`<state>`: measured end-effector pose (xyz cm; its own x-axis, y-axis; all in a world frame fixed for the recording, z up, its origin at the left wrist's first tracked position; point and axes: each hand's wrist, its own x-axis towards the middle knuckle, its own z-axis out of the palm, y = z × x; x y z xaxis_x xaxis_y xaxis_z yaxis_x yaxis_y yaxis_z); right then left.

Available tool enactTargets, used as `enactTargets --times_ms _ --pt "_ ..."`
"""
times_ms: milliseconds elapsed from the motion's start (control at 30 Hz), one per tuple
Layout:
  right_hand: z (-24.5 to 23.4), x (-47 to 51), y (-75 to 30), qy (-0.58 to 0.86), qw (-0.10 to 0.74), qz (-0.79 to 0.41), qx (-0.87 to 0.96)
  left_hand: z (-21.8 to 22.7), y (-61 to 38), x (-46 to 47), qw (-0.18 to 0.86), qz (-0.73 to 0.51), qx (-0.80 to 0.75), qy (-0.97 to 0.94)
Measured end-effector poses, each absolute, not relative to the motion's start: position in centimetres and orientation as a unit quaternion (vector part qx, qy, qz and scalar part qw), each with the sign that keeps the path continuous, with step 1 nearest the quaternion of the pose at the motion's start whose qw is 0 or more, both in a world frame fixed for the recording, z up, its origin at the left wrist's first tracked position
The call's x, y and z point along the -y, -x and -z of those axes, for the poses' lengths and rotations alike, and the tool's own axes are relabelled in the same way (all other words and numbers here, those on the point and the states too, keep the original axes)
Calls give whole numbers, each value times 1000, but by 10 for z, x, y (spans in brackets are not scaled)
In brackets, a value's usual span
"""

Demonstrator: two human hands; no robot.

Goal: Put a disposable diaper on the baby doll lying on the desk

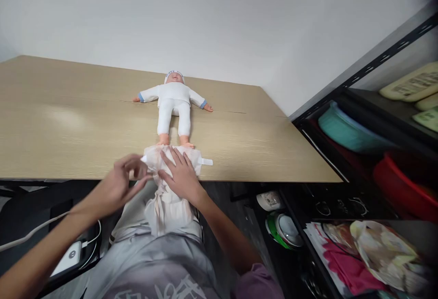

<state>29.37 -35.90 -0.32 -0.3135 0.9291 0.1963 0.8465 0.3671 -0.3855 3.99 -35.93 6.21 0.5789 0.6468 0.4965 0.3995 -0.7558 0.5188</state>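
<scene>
A baby doll [174, 107] in white clothes lies on its back on the wooden table [68, 126], feet toward me. Just below its feet a white diaper [195, 157] lies spread at the table's front edge, its lower part hanging over the edge. My right hand [181, 176] rests flat on the diaper with fingers stretched out. My left hand [125, 180] sits at the diaper's left side, its fingers curled and pinching the diaper's left tab.
A black metal shelf [359, 75] stands at the right with a teal bowl [345, 130], a red tub [404, 185] and folded cloths [372, 253]. Below the table edge lie a white cable [30, 235] and a green-rimmed round container [284, 230].
</scene>
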Motion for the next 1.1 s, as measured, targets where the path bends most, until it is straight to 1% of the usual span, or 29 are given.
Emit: enactTargets --times_ms 100,167,267,333,433,633,733,833,933,1100 --pt "5 362 -295 558 194 -94 801 -89 -52 290 33 -280 -287 -916" --pt "5 362 -294 559 195 -89 801 -90 -71 243 -49 -222 -267 -936" --pt "7 362 -295 559 199 -86 800 -78 -101 186 -87 -121 -217 -965" --pt "7 362 -295 556 201 -86 802 -69 -115 160 -76 -73 -154 -982" --pt "7 363 -296 553 197 -87 805 -60 -129 140 -52 -52 -88 -993" --pt "3 366 -296 558 188 -94 803 -47 -151 130 -27 -121 -56 -991" --pt "-1 365 -299 557 177 -109 804 -47 -161 127 -28 -144 -39 -988" --pt "-4 358 -305 549 158 -126 811 -63 -166 120 -16 -164 -15 -986" --pt "-3 343 -311 541 143 -138 817 -90 -169 110 18 -218 -14 -976" --pt "3 306 -315 531 150 -115 826 -133 -173 93 84 -283 -22 -955"
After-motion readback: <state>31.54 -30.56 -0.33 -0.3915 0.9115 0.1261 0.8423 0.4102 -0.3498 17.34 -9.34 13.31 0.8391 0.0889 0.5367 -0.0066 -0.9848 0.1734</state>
